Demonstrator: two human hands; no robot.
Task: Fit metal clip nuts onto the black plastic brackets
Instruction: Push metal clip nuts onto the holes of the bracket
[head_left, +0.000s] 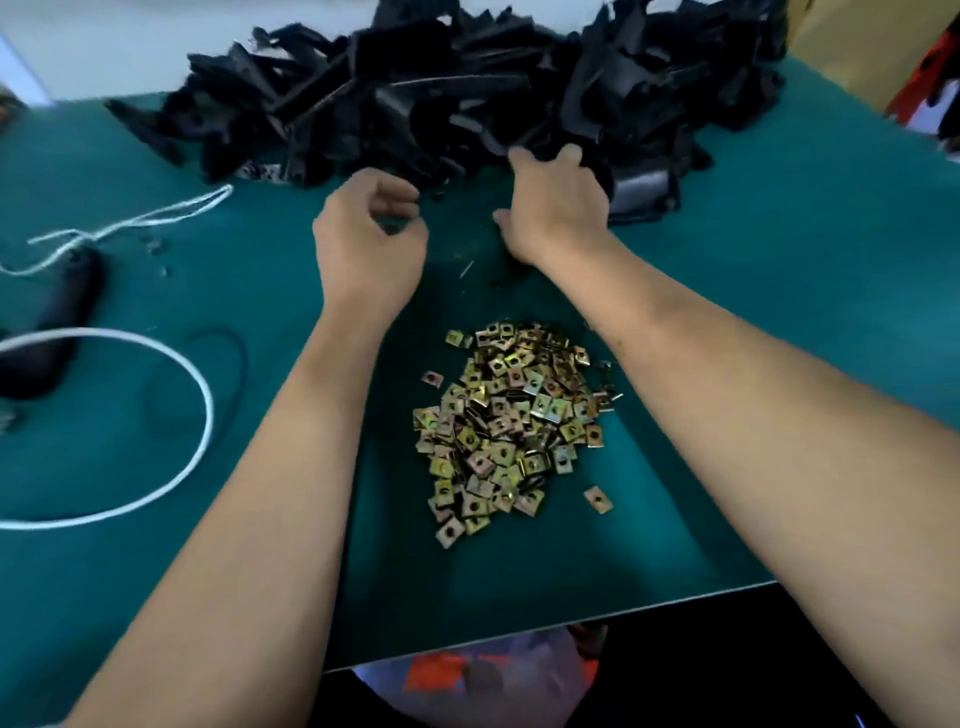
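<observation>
- Progress: looks like early or between pieces. No bracket w/ a nut fitted can be made out anywhere; nothing sorted into a finished pile that I can tell.
- Left to do, by my read: pull a bracket, pick a nut, push it on, and repeat for basically the whole heap.
- Right hand (558, 208): reaching into the near edge of the bracket pile (467, 93), fingers spread and curling onto black parts. Whether it actually has one gripped – can't tell, fingertips are lost against the black.
- Left hand (369, 228): hovering just short of the pile, fingers loosely curled; it looks empty, though the frame is blurred there.
- Brackets: big jumbled heap across the far side of the table (779, 338), matte black plastic, angular molded shapes, some flat strips, some w/ glossy faces.
- Clip nuts (511, 415): loose mound near the front edge, between the forearms, well apart from the brackets. Small square stamped metal, yellowish-iridescent plating, a hole in each; a few strays beside the mound.
- Table top: flat teal-green mat, smooth.
- Left side: white cord (197, 431) in a loop, thin white string (140, 221), a dark rounded object (72, 291) – blurred, can't ID.
</observation>
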